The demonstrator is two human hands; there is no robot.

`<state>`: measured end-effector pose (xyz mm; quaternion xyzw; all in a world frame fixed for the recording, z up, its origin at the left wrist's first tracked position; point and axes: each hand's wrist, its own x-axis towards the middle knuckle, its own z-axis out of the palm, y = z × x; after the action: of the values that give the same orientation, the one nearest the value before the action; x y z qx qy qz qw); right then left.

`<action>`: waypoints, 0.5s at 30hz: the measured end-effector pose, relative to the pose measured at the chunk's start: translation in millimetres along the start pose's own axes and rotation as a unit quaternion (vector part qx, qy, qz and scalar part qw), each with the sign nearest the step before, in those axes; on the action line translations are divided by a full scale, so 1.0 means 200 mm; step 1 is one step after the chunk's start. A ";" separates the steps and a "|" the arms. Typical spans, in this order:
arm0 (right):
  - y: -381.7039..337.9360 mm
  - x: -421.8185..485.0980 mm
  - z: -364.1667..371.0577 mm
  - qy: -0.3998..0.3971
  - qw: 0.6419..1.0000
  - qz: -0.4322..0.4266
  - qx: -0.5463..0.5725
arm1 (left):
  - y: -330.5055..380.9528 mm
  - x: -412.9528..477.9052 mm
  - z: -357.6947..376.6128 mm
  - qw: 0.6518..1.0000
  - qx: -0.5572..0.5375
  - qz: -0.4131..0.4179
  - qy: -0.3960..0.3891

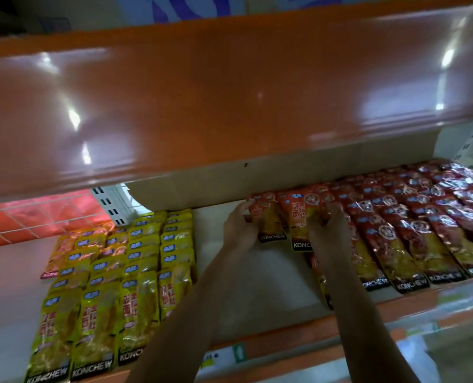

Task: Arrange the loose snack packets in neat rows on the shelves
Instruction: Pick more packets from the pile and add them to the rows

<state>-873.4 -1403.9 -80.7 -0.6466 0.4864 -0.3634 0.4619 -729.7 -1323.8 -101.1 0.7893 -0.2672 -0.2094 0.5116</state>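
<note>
Red KONCHEW snack packets lie in overlapping rows on the right of the white shelf. Yellow KONCHEW packets fill rows on the left. My left hand grips the left edge of a red packet at the back of the shelf. My right hand holds the neighbouring red packet, fingers curled over its right side. Both packets sit at the left end of the red rows. Another red packet lies partly hidden under my right forearm.
An orange upper shelf overhangs closely above the hands. A cardboard wall backs the shelf. A white perforated upright and a red wire-grid area stand at the back left. Bare white shelf lies between the yellow and red groups.
</note>
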 end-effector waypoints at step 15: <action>0.01 0.03 -0.04 -0.042 0.999 0.001 -0.017 | 0.02 0.08 0.12 0.968 0.246 0.056 -0.012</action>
<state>-880.0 -1411.6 -80.3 -0.6689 0.4731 -0.3269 0.4710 -733.3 -1351.4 -106.5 0.8719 -0.3604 -0.1178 0.3098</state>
